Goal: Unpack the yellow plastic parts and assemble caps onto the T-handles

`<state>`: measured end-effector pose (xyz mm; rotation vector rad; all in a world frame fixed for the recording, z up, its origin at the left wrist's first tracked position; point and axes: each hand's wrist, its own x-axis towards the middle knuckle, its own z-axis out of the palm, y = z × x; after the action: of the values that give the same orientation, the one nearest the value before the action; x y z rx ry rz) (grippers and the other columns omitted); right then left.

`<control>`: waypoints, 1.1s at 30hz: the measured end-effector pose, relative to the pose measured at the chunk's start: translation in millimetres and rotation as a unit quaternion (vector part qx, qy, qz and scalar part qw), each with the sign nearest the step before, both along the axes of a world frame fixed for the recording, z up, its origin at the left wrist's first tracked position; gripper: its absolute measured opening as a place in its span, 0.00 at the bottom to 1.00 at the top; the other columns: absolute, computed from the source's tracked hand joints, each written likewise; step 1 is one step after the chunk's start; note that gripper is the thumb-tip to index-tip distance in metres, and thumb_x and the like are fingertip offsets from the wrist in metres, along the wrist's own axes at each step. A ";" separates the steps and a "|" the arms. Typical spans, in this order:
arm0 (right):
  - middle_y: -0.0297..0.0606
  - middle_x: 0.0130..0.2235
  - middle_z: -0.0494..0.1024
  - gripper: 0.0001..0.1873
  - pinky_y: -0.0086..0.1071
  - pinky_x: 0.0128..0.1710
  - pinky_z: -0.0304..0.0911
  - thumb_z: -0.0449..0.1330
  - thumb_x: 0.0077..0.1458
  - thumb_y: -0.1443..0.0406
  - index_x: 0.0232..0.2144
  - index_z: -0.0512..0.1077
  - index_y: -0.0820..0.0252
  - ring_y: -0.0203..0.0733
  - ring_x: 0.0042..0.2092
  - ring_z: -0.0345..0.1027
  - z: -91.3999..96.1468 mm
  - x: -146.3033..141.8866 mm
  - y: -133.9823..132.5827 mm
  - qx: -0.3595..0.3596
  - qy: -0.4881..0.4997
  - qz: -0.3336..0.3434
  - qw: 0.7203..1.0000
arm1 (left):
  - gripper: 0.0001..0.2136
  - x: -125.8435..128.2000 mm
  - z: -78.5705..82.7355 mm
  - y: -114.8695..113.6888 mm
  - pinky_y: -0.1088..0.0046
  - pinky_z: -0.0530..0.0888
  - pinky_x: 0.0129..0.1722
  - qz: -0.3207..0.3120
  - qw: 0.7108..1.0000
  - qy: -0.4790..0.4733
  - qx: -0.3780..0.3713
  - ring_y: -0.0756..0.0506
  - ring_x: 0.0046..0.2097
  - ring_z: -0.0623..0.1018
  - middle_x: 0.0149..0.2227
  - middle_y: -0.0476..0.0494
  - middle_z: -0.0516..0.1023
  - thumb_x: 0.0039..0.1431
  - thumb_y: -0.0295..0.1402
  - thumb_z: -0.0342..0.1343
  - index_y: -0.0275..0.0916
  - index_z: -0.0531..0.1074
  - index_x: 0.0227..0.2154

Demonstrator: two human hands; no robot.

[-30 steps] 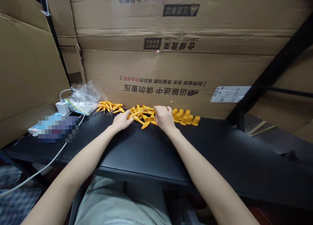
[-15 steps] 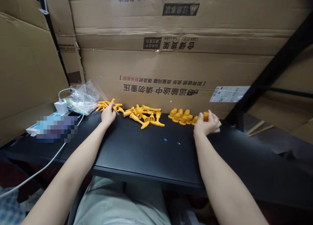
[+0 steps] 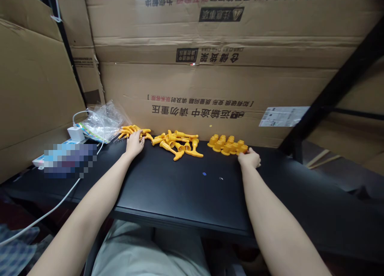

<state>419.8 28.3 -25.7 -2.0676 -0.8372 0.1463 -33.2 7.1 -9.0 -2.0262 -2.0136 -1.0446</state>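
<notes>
My left hand (image 3: 135, 144) is at the pile of yellow curved handles (image 3: 129, 129) at the back left. Its fingers are closed, and a thin metal spiral shows at their tips; the rest of the piece is hidden. Similar metal coils lie by the pile's left edge. My right hand (image 3: 250, 158) is at the right end of a cluster of yellow flanged cups (image 3: 225, 149). Its fingers are bent around one cup, mostly covered by the hand. Between the hands lie several yellow T-shaped handles with hollow sockets (image 3: 177, 143), loosely heaped.
A cardboard wall (image 3: 180, 80) closes off the back of the black table (image 3: 168, 184). On the left are a clear plastic bag (image 3: 106, 118), a white charger (image 3: 76, 133) and a white cable (image 3: 67, 192). A small blue spot (image 3: 204, 173) lies near the middle.
My right hand has moved down and left, bringing a yellow cup to the cluster's right end. My left hand has shifted slightly down and right beside the handles.
</notes>
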 end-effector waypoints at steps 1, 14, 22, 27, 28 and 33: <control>0.46 0.44 0.77 0.19 0.43 0.51 0.59 0.57 0.49 0.69 0.45 0.72 0.58 0.51 0.50 0.68 0.1 0.0 0.1 -0.011 -0.008 0.004 1.000 | 0.18 0.6 0.5 -0.5 0.58 0.66 0.55 -0.001 1.000 0.000 0.001 0.39 0.56 0.70 0.54 0.36 0.72 0.62 0.34 0.46 0.38 0.64 0.54; 0.49 0.50 0.74 0.17 0.45 0.54 0.58 0.56 0.47 0.71 0.40 0.77 0.60 0.54 0.54 0.66 -4.6 1.3 5.4 -0.073 -0.064 0.017 0.995 | 0.18 2.1 1.2 -1.6 0.58 0.68 0.54 -0.016 1.000 0.007 -0.010 0.38 0.56 0.70 0.54 0.34 0.72 0.62 0.34 0.45 0.37 0.64 0.54; 0.48 0.57 0.70 0.27 0.57 0.58 0.50 0.55 0.48 0.70 0.52 0.72 0.55 0.56 0.60 0.59 -5.2 -1.1 7.4 -0.151 -0.090 0.076 0.981 | 0.19 3.5 2.5 -2.3 0.58 0.67 0.55 -0.008 1.000 0.004 -0.018 0.38 0.57 0.69 0.55 0.34 0.71 0.62 0.34 0.46 0.37 0.62 0.56; 0.41 0.62 0.63 0.28 0.61 0.57 0.51 0.52 0.51 0.70 0.54 0.69 0.48 0.54 0.64 0.51 -7.8 -1.6 7.1 -0.169 -0.120 0.115 0.972 | 0.24 5.5 3.9 -4.7 0.55 0.64 0.57 0.008 1.000 -0.008 -0.021 0.37 0.61 0.65 0.60 0.34 0.66 0.61 0.38 0.48 0.38 0.58 0.59; 0.40 0.62 0.63 0.28 0.62 0.57 0.50 0.52 0.51 0.70 0.54 0.69 0.48 0.55 0.64 0.51 -9.1 -1.0 7.4 -0.168 -0.122 0.115 0.971 | 0.24 6.0 4.4 -5.2 0.54 0.64 0.58 0.013 1.000 -0.015 -0.022 0.37 0.62 0.64 0.61 0.34 0.65 0.61 0.39 0.48 0.39 0.57 0.60; 0.42 0.62 0.63 0.27 0.64 0.58 0.44 0.51 0.52 0.68 0.54 0.69 0.48 0.57 0.64 0.50 -15.7 2.1 8.1 -0.154 -0.131 0.137 0.970 | 0.26 7.3 6.7 -1.0 0.48 0.62 0.58 0.041 0.996 -0.067 -0.046 0.36 0.63 0.62 0.62 0.33 0.63 0.63 0.42 0.45 0.41 0.54 0.61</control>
<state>421.9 36.4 -41.3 -2.2818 -1.3350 0.1631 -25.9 6.0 -2.3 -1.9451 -2.2290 -1.1197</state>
